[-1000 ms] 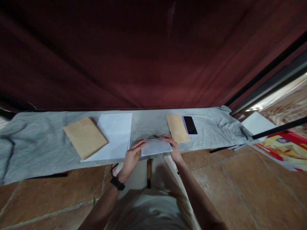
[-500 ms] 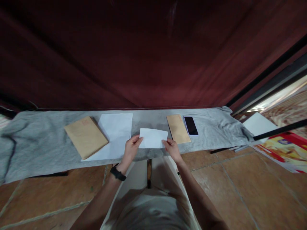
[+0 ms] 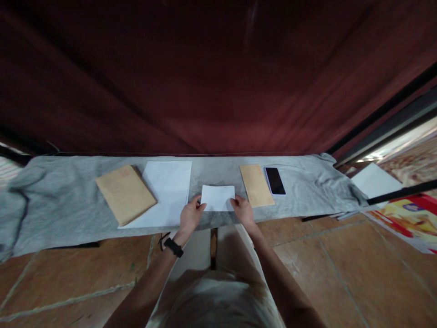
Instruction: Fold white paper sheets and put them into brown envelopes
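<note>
A small white sheet of paper (image 3: 217, 198), apparently folded, is held level over the grey cloth in front of me. My left hand (image 3: 191, 213) pinches its left edge between thumb and fingers. At the opposite edge, my right hand (image 3: 242, 209) has the same kind of pinch. Just right of that hand lies a single brown envelope (image 3: 256, 184). To the left, a stack of brown envelopes (image 3: 125, 195) rests partly on a pile of larger white paper (image 3: 170, 191).
A smartphone (image 3: 275, 181) with a pale case lies beside the single envelope. Grey cloth (image 3: 307, 187) covers the long, narrow table, with a dark red curtain (image 3: 218, 91) behind it. At the right are a black metal bar (image 3: 403, 193) and a red-and-yellow box (image 3: 409, 221).
The white paper now looks narrower, and my hands have come slightly closer together at its edges. The whole view has shifted a little, so the table things appear further right.
</note>
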